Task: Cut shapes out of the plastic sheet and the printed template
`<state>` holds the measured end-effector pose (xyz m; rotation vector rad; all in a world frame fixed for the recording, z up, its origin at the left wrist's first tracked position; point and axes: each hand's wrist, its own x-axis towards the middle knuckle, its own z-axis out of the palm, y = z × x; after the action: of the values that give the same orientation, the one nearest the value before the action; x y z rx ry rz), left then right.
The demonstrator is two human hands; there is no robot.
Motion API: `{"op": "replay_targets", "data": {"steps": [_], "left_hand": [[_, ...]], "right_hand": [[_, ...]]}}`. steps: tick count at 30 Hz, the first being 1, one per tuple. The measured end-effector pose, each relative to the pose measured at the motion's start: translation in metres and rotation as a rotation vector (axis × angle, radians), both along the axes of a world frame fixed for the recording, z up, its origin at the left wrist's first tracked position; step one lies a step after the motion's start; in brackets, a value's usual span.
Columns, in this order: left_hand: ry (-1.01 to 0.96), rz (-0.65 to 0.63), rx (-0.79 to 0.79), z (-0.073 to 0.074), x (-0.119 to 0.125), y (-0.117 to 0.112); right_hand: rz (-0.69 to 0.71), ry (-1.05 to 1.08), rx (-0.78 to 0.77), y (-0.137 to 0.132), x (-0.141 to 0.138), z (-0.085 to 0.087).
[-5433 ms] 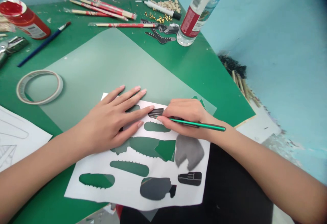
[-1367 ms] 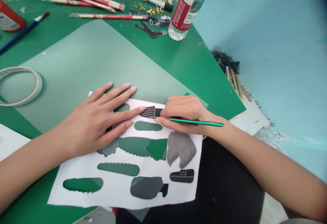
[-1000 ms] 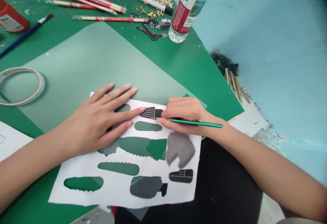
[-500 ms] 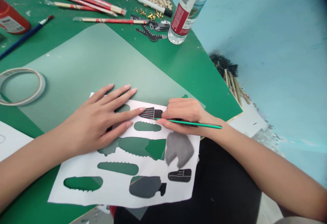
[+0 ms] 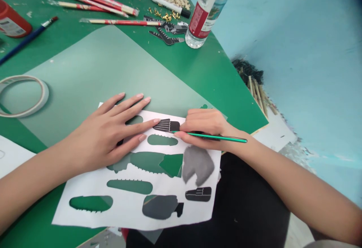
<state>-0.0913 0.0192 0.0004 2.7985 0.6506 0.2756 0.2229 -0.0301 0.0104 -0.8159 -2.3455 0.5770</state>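
A white paper sheet (image 5: 93, 182) with several cut-out holes lies partly on the table and hangs past its front edge. My left hand (image 5: 113, 134) rests flat on the sheet, fingers spread, its index fingertip at a black printed shape with white lines (image 5: 163, 125). From the other side, my right hand (image 5: 205, 122) pinches a slim green craft knife (image 5: 223, 138), whose tip touches the lower edge of that shape. A grey printed shape (image 5: 202, 163) and a smaller black one (image 5: 198, 194) are still part of the paper, below the right hand.
Under the paper is a translucent mat (image 5: 93, 67) on the green table (image 5: 226, 85). A tape roll (image 5: 42, 97) lies at left. Toward the back are a water bottle (image 5: 200, 25), wrapped sticks (image 5: 98, 2), a marker (image 5: 168, 5), brass fasteners (image 5: 166, 15) and black cut pieces (image 5: 168, 36).
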Motion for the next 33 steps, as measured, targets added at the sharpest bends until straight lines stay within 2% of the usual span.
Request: {"op": "replay_targets", "data": {"steps": [33], "left_hand": [[0.005,-0.031,0.016,-0.0017,0.0003,0.0025]], "right_hand": [[0.007,-0.03,0.023,-0.0029,0.0075,-0.0001]]}}
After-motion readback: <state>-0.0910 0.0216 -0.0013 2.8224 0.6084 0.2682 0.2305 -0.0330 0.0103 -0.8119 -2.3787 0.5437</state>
